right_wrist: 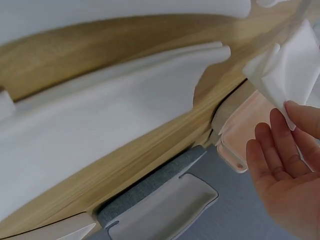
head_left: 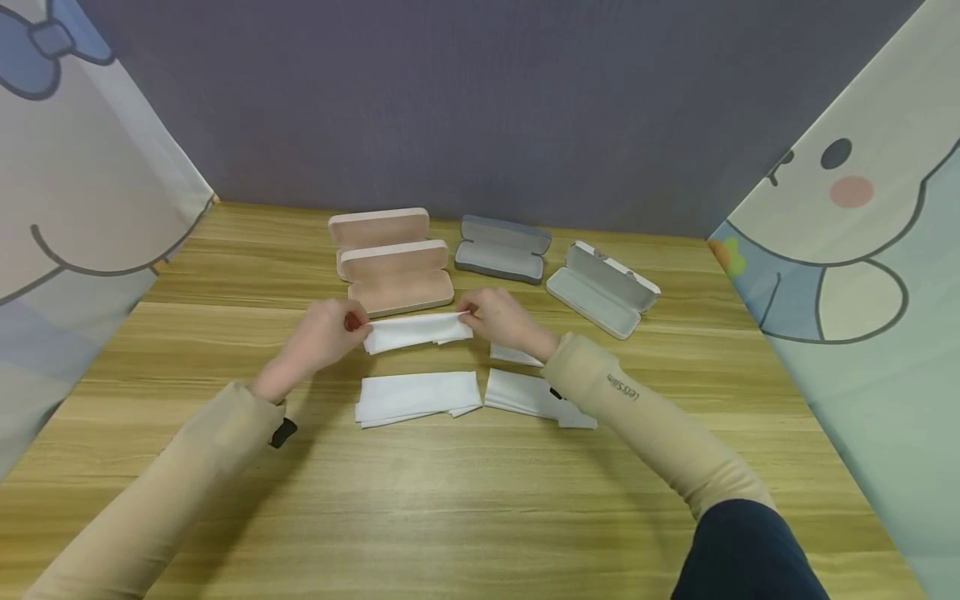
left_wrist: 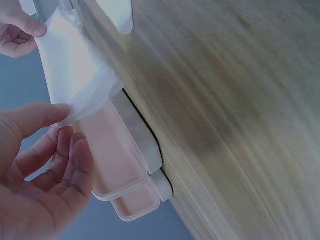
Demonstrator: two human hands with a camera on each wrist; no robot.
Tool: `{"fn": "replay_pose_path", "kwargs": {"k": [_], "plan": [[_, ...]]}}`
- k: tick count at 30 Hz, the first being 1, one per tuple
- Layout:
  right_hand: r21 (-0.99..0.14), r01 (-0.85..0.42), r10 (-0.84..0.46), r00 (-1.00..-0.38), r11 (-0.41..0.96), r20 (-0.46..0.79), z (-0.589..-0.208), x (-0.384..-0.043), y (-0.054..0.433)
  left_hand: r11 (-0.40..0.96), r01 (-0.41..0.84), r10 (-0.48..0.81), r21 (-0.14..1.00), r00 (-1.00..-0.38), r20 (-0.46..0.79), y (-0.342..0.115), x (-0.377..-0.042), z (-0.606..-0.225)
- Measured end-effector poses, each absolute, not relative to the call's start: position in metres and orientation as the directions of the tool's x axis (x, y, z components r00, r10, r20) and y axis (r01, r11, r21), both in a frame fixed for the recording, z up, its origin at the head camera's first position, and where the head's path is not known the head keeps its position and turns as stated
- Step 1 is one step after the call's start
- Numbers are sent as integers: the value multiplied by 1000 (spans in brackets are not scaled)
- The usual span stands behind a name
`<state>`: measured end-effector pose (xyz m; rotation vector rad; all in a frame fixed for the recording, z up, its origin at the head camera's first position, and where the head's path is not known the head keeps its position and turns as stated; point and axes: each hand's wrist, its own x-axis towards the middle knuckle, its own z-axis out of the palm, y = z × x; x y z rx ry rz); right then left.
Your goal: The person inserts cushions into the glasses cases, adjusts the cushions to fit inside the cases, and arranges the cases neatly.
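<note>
From left to right along the table (head_left: 420, 508), we see two open pink cases, the rear one (head_left: 386, 228) partly behind the front one (head_left: 401, 292), then an open grey case (head_left: 501, 250) and an open pale-lined case (head_left: 596, 300) set at an angle; their linings face us. Our left hand (head_left: 318, 333) pinches one upper corner of a white cloth (head_left: 417, 333), and our right hand (head_left: 504, 318) pinches the other. The cloth hangs between them, nearer us than the front pink case, its long axis running left to right, right end slightly farther away.
</note>
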<state>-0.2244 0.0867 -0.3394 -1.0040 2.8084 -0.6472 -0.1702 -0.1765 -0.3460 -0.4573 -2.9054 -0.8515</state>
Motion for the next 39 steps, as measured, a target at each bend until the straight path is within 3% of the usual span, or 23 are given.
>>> {"fn": "replay_pose_path", "kwargs": {"k": [10, 25, 39], "plan": [[-514, -525, -571, -817, 678, 81, -334, -234, 86, 797, 335, 221, 503, -936, 273, -178, -174, -339], [-595, -456, -532, -845, 662, 57, -328, -244, 80, 791, 302, 139, 532, -936, 325, -180, -180, -333], [-568, -459, -510, -857, 683, 79, -327, -261, 62, 775, 209, 62, 597, -964, 257, -189, -193, -332]]}}
